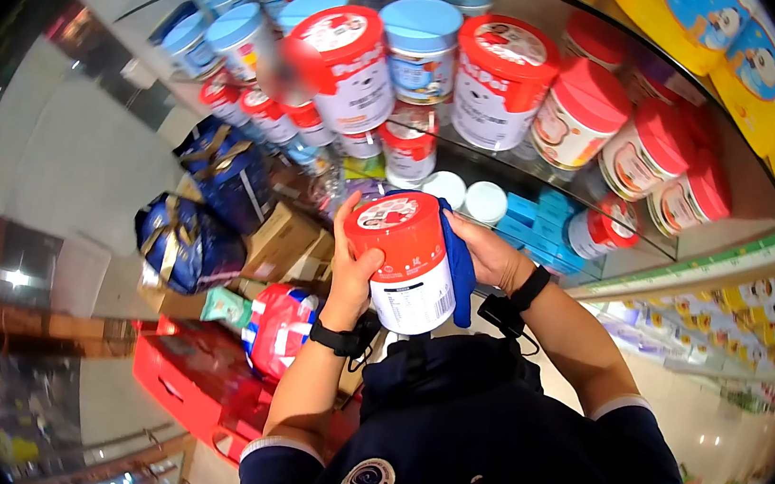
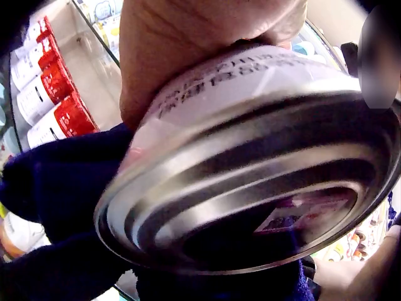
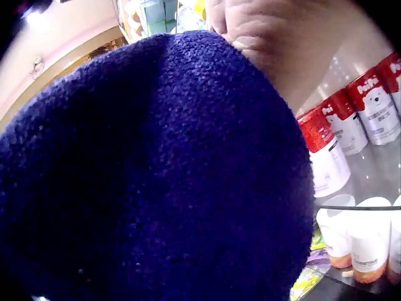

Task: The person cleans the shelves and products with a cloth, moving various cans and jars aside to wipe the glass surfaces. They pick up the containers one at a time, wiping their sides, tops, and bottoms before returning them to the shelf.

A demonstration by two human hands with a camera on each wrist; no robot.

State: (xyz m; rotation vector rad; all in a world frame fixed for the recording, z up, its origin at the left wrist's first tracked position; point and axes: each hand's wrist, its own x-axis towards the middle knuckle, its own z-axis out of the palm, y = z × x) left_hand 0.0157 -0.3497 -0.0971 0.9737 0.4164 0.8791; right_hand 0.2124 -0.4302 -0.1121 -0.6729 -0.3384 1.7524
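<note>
In the head view my left hand (image 1: 352, 271) grips a white can (image 1: 412, 297) with a red lid (image 1: 394, 216) from its left side, thumb across the red band. My right hand (image 1: 491, 252) holds a dark blue cloth (image 1: 458, 260) against the can's far right side. From the left wrist, the can's ringed metal base (image 2: 244, 188) shows close up, with the cloth (image 2: 69, 182) hanging behind it. Blue terry fabric (image 3: 169, 169) fills most of the right wrist view and hides the right fingers.
Ahead, a glass shelf carries red-lidded cans (image 1: 504, 83) and blue-lidded tins (image 1: 418, 50). White-lidded tubs (image 1: 485, 202) stand on the level below. On the left are dark blue bags (image 1: 188, 243), a cardboard box (image 1: 280, 241) and a red crate (image 1: 190, 382).
</note>
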